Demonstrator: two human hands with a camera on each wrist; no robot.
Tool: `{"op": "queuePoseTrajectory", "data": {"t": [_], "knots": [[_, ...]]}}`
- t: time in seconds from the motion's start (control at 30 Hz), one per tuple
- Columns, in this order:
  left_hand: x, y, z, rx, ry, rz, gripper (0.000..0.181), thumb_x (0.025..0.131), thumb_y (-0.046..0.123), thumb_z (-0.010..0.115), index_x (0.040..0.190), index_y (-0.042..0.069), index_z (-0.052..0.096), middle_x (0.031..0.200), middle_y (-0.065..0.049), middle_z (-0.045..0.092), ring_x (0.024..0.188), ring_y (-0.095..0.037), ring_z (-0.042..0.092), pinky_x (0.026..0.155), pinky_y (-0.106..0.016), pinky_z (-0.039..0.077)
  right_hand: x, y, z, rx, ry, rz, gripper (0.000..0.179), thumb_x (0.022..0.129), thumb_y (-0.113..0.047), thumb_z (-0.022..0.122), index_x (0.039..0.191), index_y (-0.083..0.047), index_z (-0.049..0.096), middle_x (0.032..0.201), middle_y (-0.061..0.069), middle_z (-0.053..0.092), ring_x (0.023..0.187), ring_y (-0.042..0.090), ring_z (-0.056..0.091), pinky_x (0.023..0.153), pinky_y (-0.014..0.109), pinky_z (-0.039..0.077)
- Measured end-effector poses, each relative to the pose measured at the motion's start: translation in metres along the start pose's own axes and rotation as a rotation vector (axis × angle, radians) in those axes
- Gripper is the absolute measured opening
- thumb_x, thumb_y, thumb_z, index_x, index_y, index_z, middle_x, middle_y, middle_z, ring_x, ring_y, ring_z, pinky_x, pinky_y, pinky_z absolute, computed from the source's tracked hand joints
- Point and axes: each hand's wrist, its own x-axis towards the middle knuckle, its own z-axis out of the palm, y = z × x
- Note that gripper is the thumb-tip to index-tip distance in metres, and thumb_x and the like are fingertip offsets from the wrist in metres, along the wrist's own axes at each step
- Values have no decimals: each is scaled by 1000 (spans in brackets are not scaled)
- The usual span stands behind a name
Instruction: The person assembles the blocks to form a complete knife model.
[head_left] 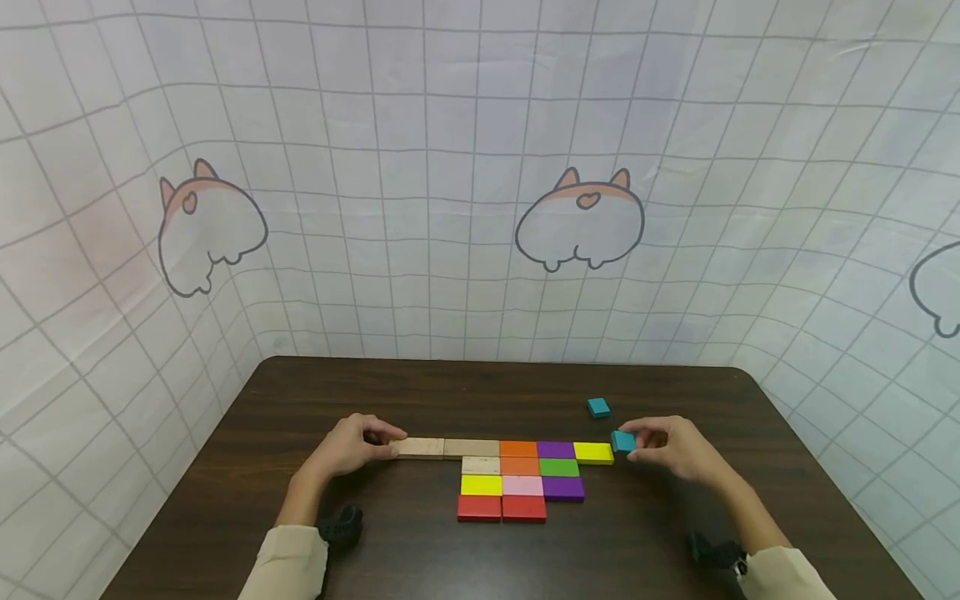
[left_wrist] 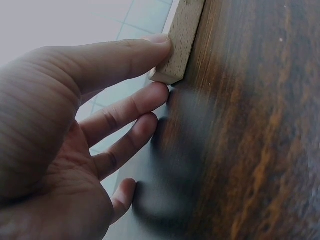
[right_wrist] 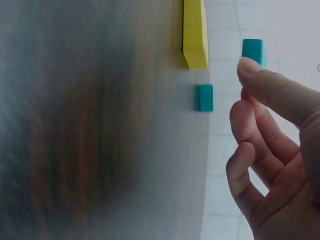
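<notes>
My left hand (head_left: pixel 348 446) pinches the left end of a plain wooden block (head_left: pixel 420 448), thumb on its near side. In the left wrist view, the thumb presses the wooden block (left_wrist: pixel 181 45) while other fingertips rest at the table. My right hand (head_left: pixel 675 446) holds a small teal block (head_left: pixel 622 442) between thumb and fingers, beside the right end of a yellow block (head_left: pixel 593 452). The right wrist view shows this held teal block (right_wrist: pixel 253 51) raised off the table, with the other fingers curled below. A second teal block (head_left: pixel 598 407) lies farther back on the table.
Flat blocks form a stepped pattern on the dark table (head_left: pixel 420 558): a long back row, with orange (head_left: pixel 519 467), green (head_left: pixel 558 467), pink (head_left: pixel 521 487) and red (head_left: pixel 479 508) blocks nearer. A gridded white curtain (head_left: pixel 465 317) hangs behind.
</notes>
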Motion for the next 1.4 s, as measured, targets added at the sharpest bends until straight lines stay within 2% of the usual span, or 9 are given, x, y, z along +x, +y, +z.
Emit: {"op": "queuePoseTrajectory", "data": {"t": [0.2, 0.6, 1.07, 1.4], "knots": [[0, 0, -1, -3, 1, 1, 18, 90, 17, 79, 108, 20, 81, 91, 1, 67, 82, -17, 55, 72, -34, 47, -6, -6, 11, 7, -77, -44, 35, 88, -19, 82, 119, -8, 73, 85, -3, 66, 69, 4, 58, 63, 24, 51], [-1, 1, 0, -8, 3, -14, 18, 90, 17, 80, 107, 21, 81, 90, 0, 66, 81, -17, 54, 71, -34, 46, -3, -21, 28, 9, -178, -51, 33, 89, -21, 80, 119, -11, 72, 85, -2, 62, 70, 4, 55, 63, 23, 49], [0, 0, 0, -6, 1, -12, 18, 90, 17, 80, 107, 21, 81, 89, 1, 67, 80, -17, 54, 71, -34, 46, -1, -26, 35, 1, -231, -42, 32, 89, -17, 80, 119, -11, 72, 82, -4, 60, 65, 2, 50, 58, 21, 44], [0, -1, 1, 0, 4, -18, 18, 90, 18, 80, 107, 22, 82, 89, 2, 67, 81, -17, 54, 71, -34, 46, -1, -25, 36, 9, -232, -31, 24, 90, -16, 79, 112, -10, 72, 82, -4, 60, 67, 2, 51, 61, 22, 45]]}}
